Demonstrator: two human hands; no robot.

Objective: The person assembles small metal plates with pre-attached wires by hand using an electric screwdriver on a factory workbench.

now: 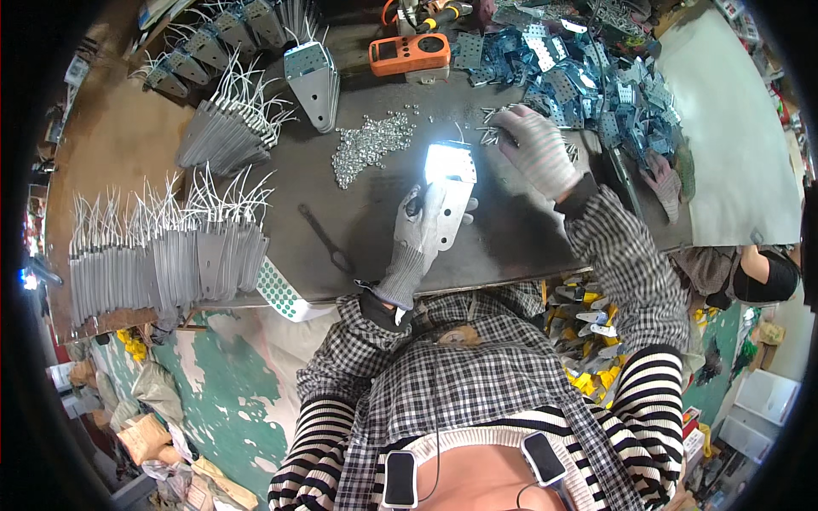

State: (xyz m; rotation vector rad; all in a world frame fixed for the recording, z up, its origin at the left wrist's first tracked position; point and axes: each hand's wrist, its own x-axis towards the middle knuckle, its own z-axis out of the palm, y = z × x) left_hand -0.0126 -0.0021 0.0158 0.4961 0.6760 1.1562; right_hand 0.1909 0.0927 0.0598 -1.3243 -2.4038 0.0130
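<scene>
My gloved left hand [412,230] grips a grey metal plate [448,223] with round holes, held tilted above the dark tabletop. At its upper end sits a bracket [450,162], washed out by glare, with a thin wire rising behind it. My gloved right hand [538,152] hovers over small loose screws [489,134], thumb and fingers curved and apart; I make out nothing between them. To the left of the plate lies a heap of small shiny nuts or rings [372,146]. A finished-looking plate with bracket and wires [313,85] lies behind the heap.
Rows of grey plates with white wires [170,264] fill the left side. An orange meter [409,54] lies at the back, and blue-filmed metal brackets [562,77] pile up at back right. A dark strap-like tool [324,237] lies mid-table. Another person's gloved hand [662,183] is at right.
</scene>
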